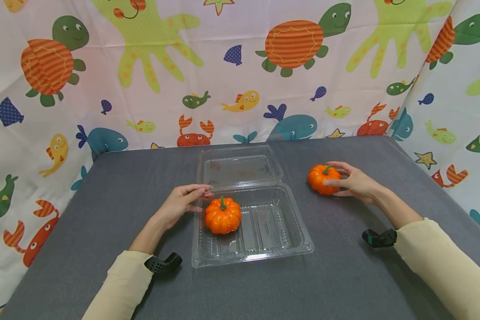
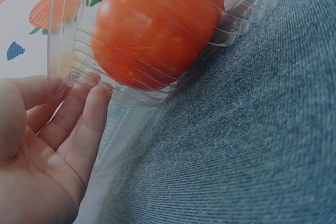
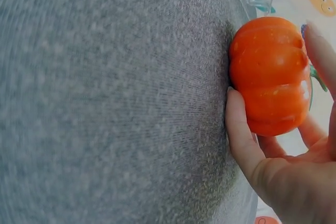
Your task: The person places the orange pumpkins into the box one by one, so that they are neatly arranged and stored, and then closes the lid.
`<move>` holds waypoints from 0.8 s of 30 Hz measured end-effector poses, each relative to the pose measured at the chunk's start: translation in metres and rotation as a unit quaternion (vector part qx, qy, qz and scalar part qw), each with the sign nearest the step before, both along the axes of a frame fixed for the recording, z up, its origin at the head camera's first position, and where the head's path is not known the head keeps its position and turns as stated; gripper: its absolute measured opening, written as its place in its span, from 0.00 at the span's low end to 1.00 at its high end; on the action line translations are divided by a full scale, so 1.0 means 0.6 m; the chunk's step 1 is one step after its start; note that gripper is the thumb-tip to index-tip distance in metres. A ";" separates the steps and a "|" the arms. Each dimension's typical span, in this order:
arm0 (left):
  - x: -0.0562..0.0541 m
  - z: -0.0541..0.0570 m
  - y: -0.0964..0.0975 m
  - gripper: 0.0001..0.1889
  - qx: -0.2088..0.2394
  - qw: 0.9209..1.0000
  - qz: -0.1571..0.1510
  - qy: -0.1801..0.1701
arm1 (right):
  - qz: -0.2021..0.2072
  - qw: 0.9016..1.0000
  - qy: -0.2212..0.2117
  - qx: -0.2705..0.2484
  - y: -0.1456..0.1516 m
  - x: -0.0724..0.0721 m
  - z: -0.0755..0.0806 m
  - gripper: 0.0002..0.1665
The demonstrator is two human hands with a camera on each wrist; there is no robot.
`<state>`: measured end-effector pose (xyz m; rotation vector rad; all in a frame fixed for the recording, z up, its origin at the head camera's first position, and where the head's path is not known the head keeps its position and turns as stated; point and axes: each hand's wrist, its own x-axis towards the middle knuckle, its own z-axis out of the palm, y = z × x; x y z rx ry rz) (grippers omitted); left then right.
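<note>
A clear plastic clamshell container [image 1: 264, 222] lies unfolded on the table, its lid [image 1: 240, 166] laid back on the far side. One orange toy pumpkin [image 1: 223, 216] with a green stem sits in the left part of the base. My left hand [image 1: 181, 204] pinches the container's left rim beside that pumpkin; in the left wrist view the fingers [image 2: 94, 106] touch the clear wall. To the right of the container, my right hand [image 1: 354, 182] grips a second orange pumpkin [image 1: 320, 180], thumb and fingers around its sides. In the right wrist view this pumpkin [image 3: 270, 72] appears at table level.
The dark grey cloth-covered table [image 1: 240, 291] runs under everything. Behind and at both sides hangs a white curtain [image 1: 224, 80] printed with sea animals. Each wrist wears a black strap device, one [image 1: 162, 263] on the left and another [image 1: 379, 238] on the right.
</note>
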<state>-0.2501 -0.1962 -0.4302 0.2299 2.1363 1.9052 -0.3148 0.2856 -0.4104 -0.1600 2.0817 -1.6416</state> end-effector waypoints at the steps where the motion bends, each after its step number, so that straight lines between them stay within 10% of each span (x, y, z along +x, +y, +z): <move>1: 0.000 0.000 0.000 0.22 -0.001 1.000 0.000 0.000 | 0.001 1.000 0.001 0.002 -0.001 0.000 0.000 0.45; 24: 0.000 0.001 0.000 0.21 -0.011 1.000 0.001 0.002 | -0.022 1.000 0.016 0.005 0.001 0.003 0.021 0.45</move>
